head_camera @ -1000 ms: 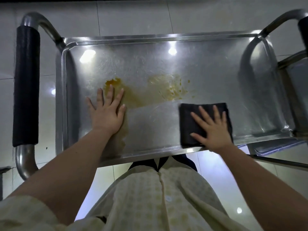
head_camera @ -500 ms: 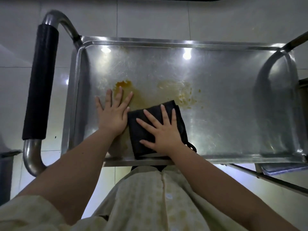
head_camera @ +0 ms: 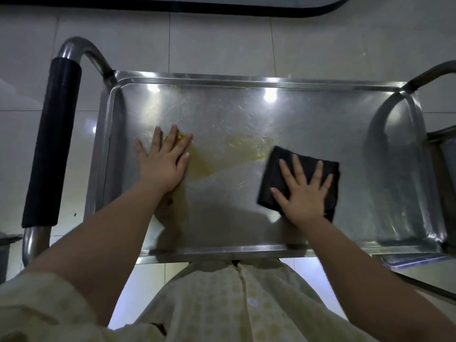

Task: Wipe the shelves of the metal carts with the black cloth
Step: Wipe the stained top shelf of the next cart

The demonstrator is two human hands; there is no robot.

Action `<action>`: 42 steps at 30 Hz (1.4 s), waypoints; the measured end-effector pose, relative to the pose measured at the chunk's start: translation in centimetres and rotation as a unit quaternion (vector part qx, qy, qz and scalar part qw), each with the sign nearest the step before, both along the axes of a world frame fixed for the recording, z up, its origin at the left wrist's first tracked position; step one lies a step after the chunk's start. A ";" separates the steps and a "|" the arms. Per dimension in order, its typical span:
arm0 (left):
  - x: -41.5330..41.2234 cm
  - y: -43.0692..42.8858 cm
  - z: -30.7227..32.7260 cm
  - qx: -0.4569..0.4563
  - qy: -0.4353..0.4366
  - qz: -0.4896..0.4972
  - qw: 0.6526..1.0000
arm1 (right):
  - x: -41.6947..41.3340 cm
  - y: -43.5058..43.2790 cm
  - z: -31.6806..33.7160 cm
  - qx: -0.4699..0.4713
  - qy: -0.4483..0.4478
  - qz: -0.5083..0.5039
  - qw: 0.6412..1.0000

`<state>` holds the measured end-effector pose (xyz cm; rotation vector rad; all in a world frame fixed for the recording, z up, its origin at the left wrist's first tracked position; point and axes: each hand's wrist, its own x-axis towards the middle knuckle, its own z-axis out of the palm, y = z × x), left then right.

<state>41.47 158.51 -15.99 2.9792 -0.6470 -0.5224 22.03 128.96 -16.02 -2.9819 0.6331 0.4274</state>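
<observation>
Probably a canteen or restaurant back area: stainless service cart (head_camera: 246,79) with a yellowish smear (head_camera: 234,154), second cart (head_camera: 444,144) at the right edge, glossy pale floor tiles (head_camera: 222,45).

The right hand (head_camera: 304,193) lies flat, fingers spread, pressing a folded black cloth (head_camera: 278,174) onto the cart's top shelf (head_camera: 320,124); the left hand (head_camera: 164,160) rests flat beside a yellowish smear (head_camera: 229,154).

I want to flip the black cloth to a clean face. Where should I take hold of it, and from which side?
Pinch the folded black cloth at its far-left corner, coming down from the far side. It lies flat on the shiny metal cart shelf, the right hand presses its middle with spread fingers, and that corner lies bare beyond the fingertips, so it probably peels up easiest.
</observation>
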 end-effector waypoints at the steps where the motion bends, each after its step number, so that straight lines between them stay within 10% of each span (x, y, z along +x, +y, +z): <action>1: 0.5 0.0 0.0 0.006 -0.002 -0.005 1.000 | 1.4 2.1 0.0 0.003 -0.004 0.038 0.999; 9: 0.7 0.3 -0.5 -0.014 -0.018 -0.007 1.000 | 8.2 10.8 0.2 0.066 -0.042 0.225 0.971; 21: 0.4 -0.6 -1.1 -0.012 -0.036 -0.004 0.999 | 5.9 -4.8 0.4 -0.001 -0.010 -0.165 0.986; 29: 0.5 -0.3 -1.2 -0.003 -0.036 0.005 0.999 | 15.2 10.7 0.4 0.041 0.005 0.147 0.988; 38: 0.2 -0.5 -1.0 -0.002 -0.023 0.003 1.000 | 0.0 8.4 0.0 0.083 -0.034 0.221 0.971; 42: 0.1 -0.3 -1.2 -0.006 -0.036 -0.007 0.999 | 7.3 7.2 -0.2 0.064 -0.049 0.210 0.974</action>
